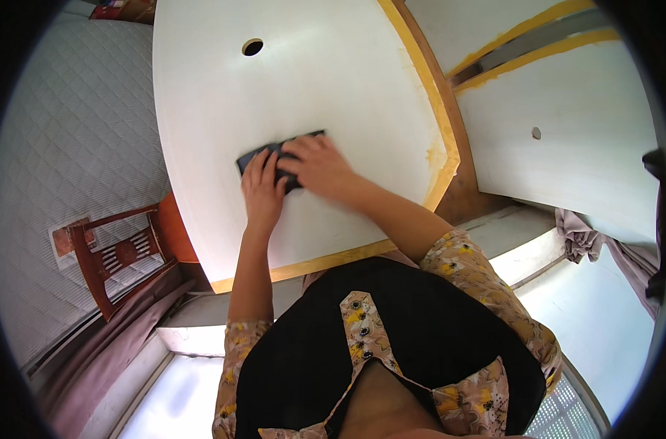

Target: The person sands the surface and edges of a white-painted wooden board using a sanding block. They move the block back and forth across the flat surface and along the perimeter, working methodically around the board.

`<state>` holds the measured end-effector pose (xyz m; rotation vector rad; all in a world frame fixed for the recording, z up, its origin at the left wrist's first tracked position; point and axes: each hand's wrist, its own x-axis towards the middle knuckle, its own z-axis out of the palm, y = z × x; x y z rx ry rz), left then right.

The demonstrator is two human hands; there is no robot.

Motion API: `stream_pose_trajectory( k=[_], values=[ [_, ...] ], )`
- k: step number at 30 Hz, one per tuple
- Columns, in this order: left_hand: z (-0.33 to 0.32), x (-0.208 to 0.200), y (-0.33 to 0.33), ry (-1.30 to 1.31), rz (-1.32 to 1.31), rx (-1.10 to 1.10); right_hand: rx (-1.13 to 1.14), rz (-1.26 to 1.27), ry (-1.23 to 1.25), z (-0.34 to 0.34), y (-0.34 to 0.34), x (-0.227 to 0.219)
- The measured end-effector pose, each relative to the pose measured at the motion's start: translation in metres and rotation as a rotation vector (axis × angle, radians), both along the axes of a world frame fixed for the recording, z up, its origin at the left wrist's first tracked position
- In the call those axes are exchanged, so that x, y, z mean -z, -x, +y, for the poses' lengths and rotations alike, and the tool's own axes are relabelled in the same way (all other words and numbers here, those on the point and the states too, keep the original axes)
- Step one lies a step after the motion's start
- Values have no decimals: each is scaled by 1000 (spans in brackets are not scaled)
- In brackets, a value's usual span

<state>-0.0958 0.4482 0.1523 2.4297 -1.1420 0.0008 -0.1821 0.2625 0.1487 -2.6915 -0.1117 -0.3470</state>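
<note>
Both hands rest on a dark, flat, rectangular item (292, 181) lying on a white tabletop (333, 88). It looks like folded black cloth or a soft pouch, but the hands cover too much of it to tell. My left hand (261, 194) lies over its left part, with bent fingers pressed on top. From the right, my right hand (324, 167) reaches across with curled fingers holding the upper and middle part. The fingertips nearly meet at its centre. One dark corner sticks out on the left and another above the right hand.
Yellow-brown edging (435, 157) runs round the tabletop, which has a round hole (252, 47) at its far side. A wooden chair (124, 252) stands left, by a quilted grey surface (69, 117). Another white board (545, 161) lies right. Mauve curtains (578, 238) hang near bright windows.
</note>
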Motion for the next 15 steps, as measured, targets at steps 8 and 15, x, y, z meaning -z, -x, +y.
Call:
stream_pose_trajectory(
  k=[8,15],
  values=[
    [-205,6,10,131,-55,399,641,39,112,-131,68,-9],
    [-209,11,-10,93,-10,454,805,66,148,-116,54,-6]
  ],
)
